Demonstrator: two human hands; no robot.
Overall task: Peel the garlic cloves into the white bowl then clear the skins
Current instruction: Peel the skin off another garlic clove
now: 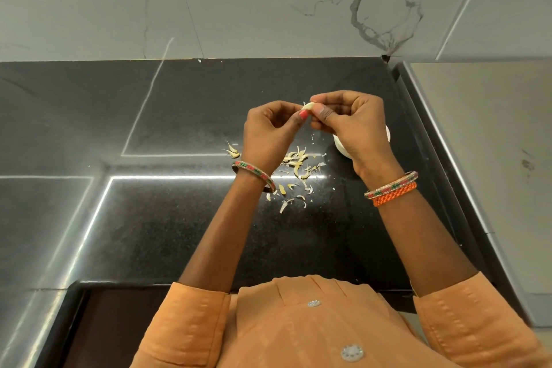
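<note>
Left hand (268, 128) and right hand (349, 119) both pinching one garlic clove (309, 106) above mid-counter (179, 104), long axis roughly hand to hand, tip direction unclear; white bowl (340, 146) directly beneath right hand, nearer it; skins (295, 170) strewn toward front edge.

Peeling garlic over a black counter (179, 218)

Both hands, left (268, 134) and right (352, 125), pinch one clove (308, 106); skins (295, 170) lie scattered below, bowl (340, 145) mostly hidden.
</note>
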